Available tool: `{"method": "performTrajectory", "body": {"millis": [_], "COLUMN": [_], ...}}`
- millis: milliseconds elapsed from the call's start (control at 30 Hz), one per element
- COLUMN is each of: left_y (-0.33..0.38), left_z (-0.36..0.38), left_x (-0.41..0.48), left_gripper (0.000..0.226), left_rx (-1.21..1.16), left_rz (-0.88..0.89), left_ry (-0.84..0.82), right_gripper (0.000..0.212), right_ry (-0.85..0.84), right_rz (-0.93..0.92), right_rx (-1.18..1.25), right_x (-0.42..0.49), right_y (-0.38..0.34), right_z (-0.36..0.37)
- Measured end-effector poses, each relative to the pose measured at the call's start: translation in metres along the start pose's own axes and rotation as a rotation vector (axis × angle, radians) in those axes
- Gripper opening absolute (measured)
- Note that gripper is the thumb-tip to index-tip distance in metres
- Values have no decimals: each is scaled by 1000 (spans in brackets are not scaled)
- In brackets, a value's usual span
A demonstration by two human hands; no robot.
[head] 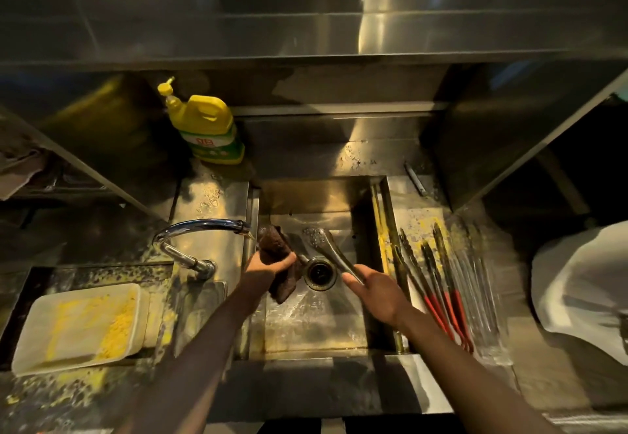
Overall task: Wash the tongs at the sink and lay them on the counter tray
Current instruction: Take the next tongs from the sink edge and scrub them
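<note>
A: Where are we w/ the task?

B: Washing step, I'd say. Steel sink (326, 202) sits mid-frame, set into a steel counter (210, 195) that's wet and speckled w/ yellow bits. Tap (200, 229) on the left reaches over the sink edge, a thin stream running from it.

A: Hands?

B: Left hand (268, 265) has its fingers curled round a dark brown cloth (277, 263), held right under the tap's spout. Right hand (377, 292) grips the tongs (328, 250) by the handle end, fingers wrapped round it; the scoop end points away, over the basin, just beyond the drain (319, 272).

A: Cloth on the tongs yet?

B: Can't tell for sure. They look close, maybe touching at the lower arm, too dark there.

A: Next?

B: Prob. scrub along the arms w/ the cloth, rinse under the stream, then carry them right. A clear tray (489, 297) lies on the counter just right of the sink, w/ other tongs, some red-handled (441, 301), already lying lengthwise. Lay this pair alongside, not across.

A: Rest of the room?

B: Steel back wall and a shelf overhead, dim light. White tub (81, 325) w/ yellow crumbs at near left, yellow soap bottle (207, 131) behind the sink, something white (577, 284) at far right, can't say what.
</note>
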State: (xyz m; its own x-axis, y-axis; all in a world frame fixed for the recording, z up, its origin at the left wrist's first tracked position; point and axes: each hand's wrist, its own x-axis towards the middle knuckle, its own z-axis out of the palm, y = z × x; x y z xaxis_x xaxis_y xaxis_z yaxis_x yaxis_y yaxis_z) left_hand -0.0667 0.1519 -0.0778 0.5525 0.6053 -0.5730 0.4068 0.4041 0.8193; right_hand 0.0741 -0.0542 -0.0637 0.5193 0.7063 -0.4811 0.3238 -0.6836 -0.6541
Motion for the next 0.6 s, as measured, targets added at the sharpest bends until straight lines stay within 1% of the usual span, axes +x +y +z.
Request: {"method": "performTrajectory", "body": {"millis": [67,133,200,267,333,500,600], "left_y": [-2,-2,1,4,10,25,29], "left_z": [8,15,22,30,38,58,66], "left_x": [-7,-15,-25,-32,-40,-64,-73], "left_gripper": [20,28,31,36,41,41,32], "left_rx": [69,138,186,180,146,34,-14], "left_rz": [11,25,60,70,80,108,130], "left_ry": [40,43,49,62,79,56,67], "right_gripper": [45,44,44,43,41,37,35], "right_ry": [69,102,139,174,155,147,71], "right_rz": [-22,-31,-41,-52,-41,-66,-79], "right_rx": [-93,-171,-204,-186,-179,-158,-209], "right_x": [-3,-6,-9,-11,-13,-17,-23], "right_y": [1,2,3,6,9,15,20], "right_z": [2,1,-3,-8,-15,-31,-40]}}
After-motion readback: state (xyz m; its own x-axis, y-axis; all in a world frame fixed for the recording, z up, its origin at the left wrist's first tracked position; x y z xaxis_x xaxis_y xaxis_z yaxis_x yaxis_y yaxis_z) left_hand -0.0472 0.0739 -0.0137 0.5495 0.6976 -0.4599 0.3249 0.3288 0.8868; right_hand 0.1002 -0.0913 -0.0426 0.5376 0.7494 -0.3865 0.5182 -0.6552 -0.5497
